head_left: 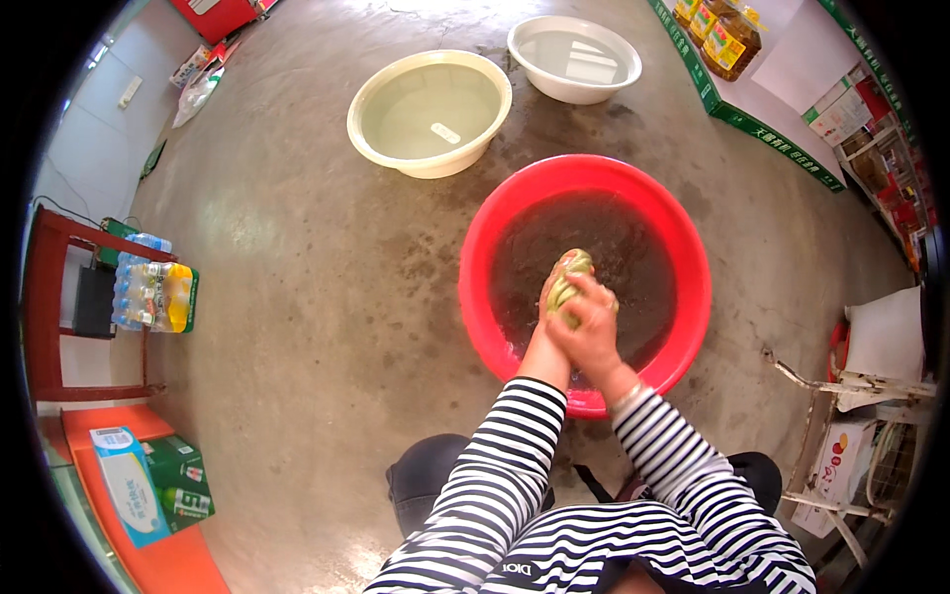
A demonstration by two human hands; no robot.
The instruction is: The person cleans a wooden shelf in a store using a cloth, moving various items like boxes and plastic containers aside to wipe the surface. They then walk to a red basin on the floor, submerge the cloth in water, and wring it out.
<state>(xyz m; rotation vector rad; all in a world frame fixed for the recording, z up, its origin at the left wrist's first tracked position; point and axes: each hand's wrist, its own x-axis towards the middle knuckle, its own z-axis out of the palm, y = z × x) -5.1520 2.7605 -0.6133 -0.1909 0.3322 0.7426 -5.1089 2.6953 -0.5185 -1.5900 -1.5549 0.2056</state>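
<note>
Both hands are together over a large red basin (485, 228) of dark, murky water. Between them is a bunched, twisted yellow-green cloth (571, 265). My left hand (552, 292) wraps round the cloth from the left, its fingers partly hidden behind the cloth and the other hand. Pressed against it on the near right side, my right hand (592, 327) is closed round the lower part of the cloth. Striped sleeves reach down to both wrists.
Beyond the red basin stand a cream basin (366, 148) and a white basin (633, 74), each holding paler water. Bottled drinks (156, 297) and a red wooden frame (45, 317) are at left. Oil jugs (730, 45) sit far right; a rusty metal rack (821, 386) stands near right.
</note>
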